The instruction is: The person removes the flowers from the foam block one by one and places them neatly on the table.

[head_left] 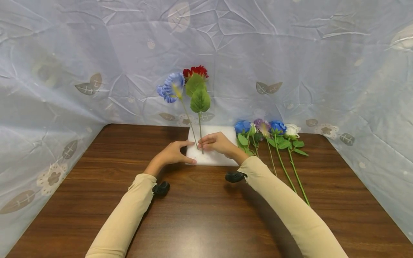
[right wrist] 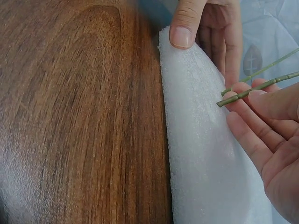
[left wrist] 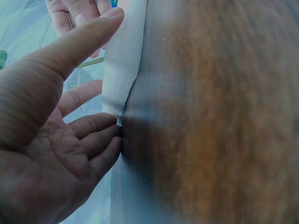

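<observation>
At far left of the action, the left hand [head_left: 171,153] is spread wide, thumb well apart from the fingers, gripping nothing, set against the left side of one white, flat-topped foam block [head_left: 213,160] on the dark brown wood-grain bench [head_left: 180,200]. Just above it, one periwinkle-blue ruffled flower [head_left: 169,88] with a yellow-green throat leans left, its thin green stem running down to the block — whether it is sunk in, I can't tell.

Next along, here's one deep-red, many-petalled flower [head_left: 197,71], nearly upright over the foam, two broad green leaves [head_left: 200,100] overlapping below its head. And the right hand [head_left: 223,144] has it! Thumb and fingertips pinch that thicker stem low down, the lower end right by the foam.

Over to the right, blooms lie beside the block, and I count five heads — a bright blue rose [head_left: 242,126], a partly hidden white flower [head_left: 253,129], one pale purple flower [head_left: 263,126], a second blue rose [head_left: 278,126], and a full white rose [head_left: 293,130] outermost, long green stems pointing toward the near edge.
</observation>
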Tool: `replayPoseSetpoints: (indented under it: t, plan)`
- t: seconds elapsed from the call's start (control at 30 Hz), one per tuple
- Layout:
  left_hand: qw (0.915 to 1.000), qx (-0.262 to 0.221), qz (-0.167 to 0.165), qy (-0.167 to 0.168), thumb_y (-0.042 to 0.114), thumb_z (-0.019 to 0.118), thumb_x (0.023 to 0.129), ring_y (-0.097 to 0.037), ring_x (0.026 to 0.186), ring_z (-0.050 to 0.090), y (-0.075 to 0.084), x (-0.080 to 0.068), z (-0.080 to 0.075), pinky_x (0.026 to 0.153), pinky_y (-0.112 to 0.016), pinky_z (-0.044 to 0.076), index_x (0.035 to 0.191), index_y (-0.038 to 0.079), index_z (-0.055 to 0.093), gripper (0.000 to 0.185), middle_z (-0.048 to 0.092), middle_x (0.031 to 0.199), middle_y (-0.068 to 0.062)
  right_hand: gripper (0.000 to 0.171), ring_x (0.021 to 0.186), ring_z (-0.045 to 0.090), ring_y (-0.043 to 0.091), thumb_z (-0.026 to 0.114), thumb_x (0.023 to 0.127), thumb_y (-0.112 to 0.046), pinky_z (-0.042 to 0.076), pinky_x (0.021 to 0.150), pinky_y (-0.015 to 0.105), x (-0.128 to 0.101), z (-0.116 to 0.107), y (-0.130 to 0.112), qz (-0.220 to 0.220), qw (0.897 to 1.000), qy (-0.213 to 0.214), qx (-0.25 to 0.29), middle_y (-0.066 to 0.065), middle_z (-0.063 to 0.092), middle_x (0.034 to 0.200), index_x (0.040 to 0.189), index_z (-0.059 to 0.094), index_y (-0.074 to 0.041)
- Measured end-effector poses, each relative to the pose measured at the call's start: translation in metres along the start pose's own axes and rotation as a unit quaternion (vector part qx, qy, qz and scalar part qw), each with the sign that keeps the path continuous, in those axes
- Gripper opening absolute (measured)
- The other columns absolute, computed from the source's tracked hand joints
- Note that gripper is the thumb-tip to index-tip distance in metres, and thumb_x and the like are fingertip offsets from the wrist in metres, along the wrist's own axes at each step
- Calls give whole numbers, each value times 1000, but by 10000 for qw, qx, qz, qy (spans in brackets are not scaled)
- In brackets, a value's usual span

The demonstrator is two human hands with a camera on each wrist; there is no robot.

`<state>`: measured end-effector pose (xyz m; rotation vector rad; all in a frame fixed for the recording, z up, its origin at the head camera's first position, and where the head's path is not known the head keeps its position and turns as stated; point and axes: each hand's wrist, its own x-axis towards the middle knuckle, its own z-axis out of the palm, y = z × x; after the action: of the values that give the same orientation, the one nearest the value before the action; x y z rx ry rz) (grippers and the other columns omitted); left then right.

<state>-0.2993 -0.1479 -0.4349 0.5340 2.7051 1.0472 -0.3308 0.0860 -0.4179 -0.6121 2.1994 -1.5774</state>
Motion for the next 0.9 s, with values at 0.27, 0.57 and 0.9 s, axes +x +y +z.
replayPoseSetpoints:
  t: [0.27, 0.57, 0.9]
  plan:
    - [10000, -33, -32, -5, 38, 91, 76, -38, 147, 41, 1, -1, 0, 121, -52, 37, 149, 12, 54, 86, 47, 155, -20, 27, 107, 73, 34, 61, 95, 9, 60, 93, 31, 1, 2, 1, -60, 9999, 101, 18, 31, 71, 115, 121, 67, 14]
    - [10000, -11, -31, 3, 38, 91, 76, -38, 147, 42, 2, -1, 0, 121, -52, 37, 149, 11, 54, 86, 48, 155, -21, 25, 101, 75, 29, 63, 95, 6, 61, 91, 31, 0, 5, -1, 38, 9997, 240, -33, 30, 73, 111, 118, 69, 13]
    - [9999, 35, 82, 63, 40, 91, 75, -41, 144, 44, 4, -2, 0, 119, -54, 39, 147, 10, 56, 86, 50, 152, -24, 22, 102, 74, 32, 63, 95, 7, 61, 91, 33, 1, 6, -2, 95, 9995, 289, -6, 29, 73, 109, 115, 70, 13]
